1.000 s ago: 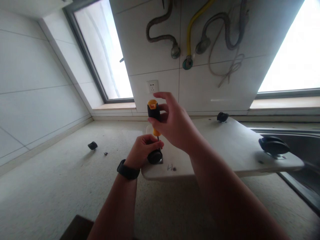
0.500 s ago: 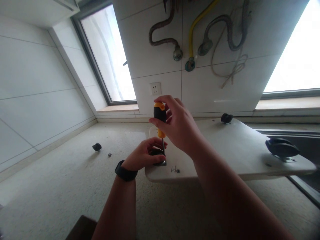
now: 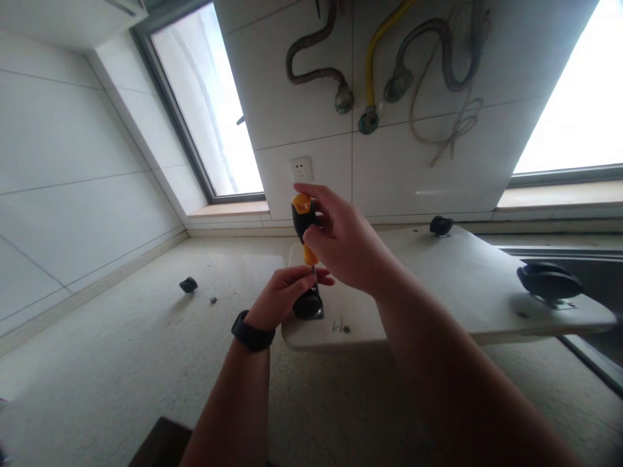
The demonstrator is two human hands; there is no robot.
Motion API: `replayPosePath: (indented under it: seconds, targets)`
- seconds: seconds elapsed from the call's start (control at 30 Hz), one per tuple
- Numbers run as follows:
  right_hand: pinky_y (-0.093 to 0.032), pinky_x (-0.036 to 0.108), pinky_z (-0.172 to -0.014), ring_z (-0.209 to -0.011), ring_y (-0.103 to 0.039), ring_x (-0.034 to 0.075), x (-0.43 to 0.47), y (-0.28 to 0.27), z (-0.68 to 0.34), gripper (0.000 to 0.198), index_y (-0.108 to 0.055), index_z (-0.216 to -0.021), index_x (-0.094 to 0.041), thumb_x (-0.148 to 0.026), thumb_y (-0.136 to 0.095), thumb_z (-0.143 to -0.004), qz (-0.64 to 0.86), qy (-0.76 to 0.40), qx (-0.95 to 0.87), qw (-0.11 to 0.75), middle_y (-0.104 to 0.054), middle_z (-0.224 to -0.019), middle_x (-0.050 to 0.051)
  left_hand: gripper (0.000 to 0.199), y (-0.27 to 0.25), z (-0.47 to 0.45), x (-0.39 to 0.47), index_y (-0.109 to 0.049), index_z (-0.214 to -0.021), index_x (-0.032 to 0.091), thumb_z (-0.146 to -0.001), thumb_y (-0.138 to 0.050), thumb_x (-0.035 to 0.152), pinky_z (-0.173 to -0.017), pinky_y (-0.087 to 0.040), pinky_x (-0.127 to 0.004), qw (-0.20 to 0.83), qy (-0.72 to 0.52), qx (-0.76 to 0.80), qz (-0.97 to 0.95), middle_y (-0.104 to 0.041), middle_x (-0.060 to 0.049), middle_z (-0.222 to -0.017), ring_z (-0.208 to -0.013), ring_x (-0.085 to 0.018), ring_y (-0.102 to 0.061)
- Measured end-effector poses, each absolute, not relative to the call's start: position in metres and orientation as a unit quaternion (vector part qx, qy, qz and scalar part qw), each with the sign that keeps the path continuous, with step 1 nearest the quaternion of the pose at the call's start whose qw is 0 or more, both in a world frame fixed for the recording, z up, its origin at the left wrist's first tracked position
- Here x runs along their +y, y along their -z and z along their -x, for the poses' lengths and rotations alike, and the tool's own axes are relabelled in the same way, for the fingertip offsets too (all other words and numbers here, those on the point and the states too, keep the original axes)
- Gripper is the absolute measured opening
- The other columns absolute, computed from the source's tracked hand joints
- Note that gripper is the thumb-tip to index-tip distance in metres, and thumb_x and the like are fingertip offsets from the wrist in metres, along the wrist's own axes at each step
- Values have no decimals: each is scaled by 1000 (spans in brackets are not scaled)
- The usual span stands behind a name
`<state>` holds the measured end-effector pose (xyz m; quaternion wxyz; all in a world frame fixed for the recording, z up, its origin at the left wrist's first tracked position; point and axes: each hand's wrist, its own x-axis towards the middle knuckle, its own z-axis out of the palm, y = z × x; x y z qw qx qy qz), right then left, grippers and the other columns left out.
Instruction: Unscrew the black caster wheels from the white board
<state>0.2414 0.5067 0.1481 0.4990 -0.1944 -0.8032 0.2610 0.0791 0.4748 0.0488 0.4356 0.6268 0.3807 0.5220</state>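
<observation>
A black swivel caster (image 3: 307,305) sits at the near left corner of an upturned white board (image 3: 433,285). A yellow-and-black screwdriver (image 3: 305,220) stands nearly upright over the caster's mounting plate, its tip hidden behind the wheel. My right hand (image 3: 343,237) is closed around the screwdriver's handle, with the index finger laid over its top. Just above the wheel, my left hand (image 3: 280,295) has thumb and fingers about the screwdriver's shaft; a black band (image 3: 252,332) circles that wrist. Beside the caster, the board carries a pencil mark and a hole.
Two more casters stand on the board, one at the back (image 3: 441,225) and one at the right (image 3: 549,283). A loose caster (image 3: 188,285) and small screws (image 3: 213,300) lie on the speckled counter (image 3: 228,259). A sink (image 3: 598,285) borders the board's right side. Hoses and a socket are on the tiled wall.
My left thumb has moved up off the caster's wheel to the screwdriver's shaft. The screwdriver's handle has tilted slightly left, and my right thumb has shifted on it.
</observation>
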Motion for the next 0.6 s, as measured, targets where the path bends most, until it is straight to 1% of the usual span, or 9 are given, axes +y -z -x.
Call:
replayPosePath:
  seconds: [0.13,0.23,0.37,0.47,0.53,0.6]
  targets:
    - [-52,37,-84,-102,-59,22,504,-149,-242,72,-31,-158,-21,-30,-55,-90,225,-246,-816,472,-57,-127,12,21,-49,-80,475,-79,-102,17,-91,-68,31,-84,-56,-31,412,-539,393,-621,-80,-8,-99,-92,-19,-74]
    - [-50,41,-88,-105,-58,24,502,-149,-242,77,-28,-160,-21,-36,-59,-91,257,-219,-818,466,-51,-131,15,19,-51,-79,474,-81,-98,17,-89,-71,31,-82,-56,-30,400,-545,405,-616,-81,-7,-96,-89,-19,-74]
    - [-50,40,-88,-104,-59,24,503,-149,-243,78,-29,-159,-18,-32,-61,-89,256,-200,-818,475,-53,-128,15,18,-53,-82,473,-82,-93,18,-85,-75,32,-78,-56,-28,400,-552,421,-599,-81,-6,-92,-83,-17,-74]
    - [-50,39,-86,-99,-60,23,505,-149,-242,78,-32,-157,-15,-28,-63,-87,246,-200,-809,494,-61,-119,13,17,-54,-84,473,-82,-89,18,-80,-80,31,-77,-57,-28,402,-559,438,-578,-81,-6,-89,-79,-17,-74]
    - [-50,39,-84,-94,-61,22,506,-148,-242,74,-36,-153,-16,-27,-64,-85,240,-208,-803,505,-65,-110,10,16,-54,-86,474,-82,-85,17,-77,-82,31,-76,-57,-28,402,-566,444,-567,-81,-6,-87,-78,-17,-74]
    - [-50,39,-82,-88,-61,20,506,-148,-241,66,-39,-148,-18,-26,-60,-86,232,-219,-800,509,-66,-103,8,15,-54,-87,474,-81,-84,17,-76,-83,30,-74,-57,-27,402,-572,443,-561,-81,-6,-86,-77,-16,-73]
